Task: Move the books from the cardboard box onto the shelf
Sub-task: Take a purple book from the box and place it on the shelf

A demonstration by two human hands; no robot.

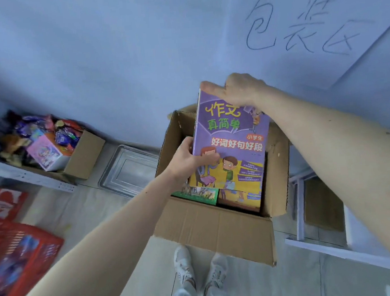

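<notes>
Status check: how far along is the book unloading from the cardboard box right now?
Nothing visibly shelved: no books show on the shelf, which carries a snack-filled box. In hand: the left hand and right hand grip a purple book, maybe a stack, raised over the open cardboard box. Left: a green book and another copy remain inside.

Pale blue-white wall (111,49) fills upper view, evenly lit. Large white paper sheet (319,21) fixed to wall at upper right, hand-drawn characters on it. Light tiled floor (316,278) below. Clear plastic tray (128,169) lies on floor against wall. Left: white metal rack (40,181) carrying open carton of bright snack packets (48,140). Red plastic basket (17,250) at lower left. Right: white metal frame (298,198), flat cardboard piece (322,205) just behind it.
</notes>
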